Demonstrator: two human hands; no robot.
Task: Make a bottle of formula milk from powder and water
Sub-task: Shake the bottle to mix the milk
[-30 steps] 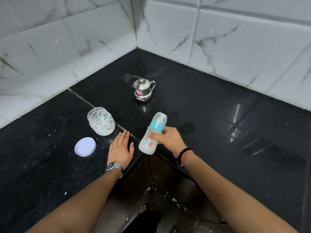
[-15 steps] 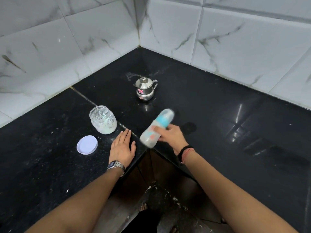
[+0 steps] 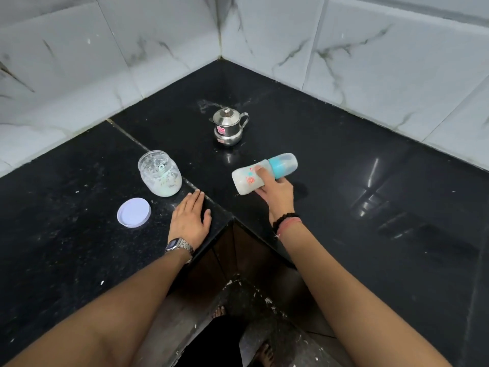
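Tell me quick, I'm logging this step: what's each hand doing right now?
Left hand: open, flat on the counter, holding nothing.
Right hand: closed, fingers round the bottle, which is tipped sideways.

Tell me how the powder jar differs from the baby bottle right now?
The jar stands upright on the black counter; the bottle is tipped nearly sideways in the right hand. The jar is open, its white lid lying beside it; the bottle is capped in blue. The jar is squat, the bottle slim. Both are see-through with whitish contents.
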